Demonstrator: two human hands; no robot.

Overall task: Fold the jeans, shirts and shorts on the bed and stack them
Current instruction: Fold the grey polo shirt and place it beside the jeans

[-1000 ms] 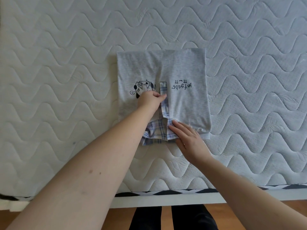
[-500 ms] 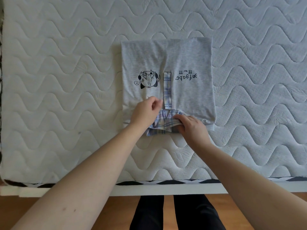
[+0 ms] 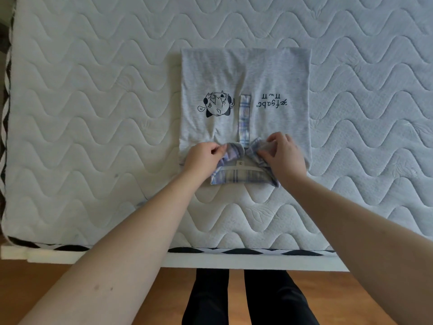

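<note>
The quilted white mattress [image 3: 93,113] fills most of the frame, its black-and-white zigzag edge band [image 3: 234,250] running along the lower part above the wooden floor [image 3: 70,285]. Left of centre, my left hand [image 3: 203,158] curls its fingers round the left point of the plaid collar [image 3: 239,177], pinching the cloth between thumb and fingertips. The collar belongs to a grey polo shirt [image 3: 246,73] that lies folded into a neat rectangle in the upper middle of the frame, flat on the mattress, collar end toward the lower edge. On its left half sits a printed cartoon face [image 3: 216,104]; down its middle runs a plaid placket strip [image 3: 244,119]; on its right half a line of dark lettering [image 3: 271,102] reads upside down. A small button [image 3: 240,163] shows between my two hands at the collar's opening. Right of centre, my right hand [image 3: 282,153] grips the right collar point the same way, fingers bent over the fabric. Below, at the bottom middle, my dark trouser legs [image 3: 246,299] stand on the floor.
</note>
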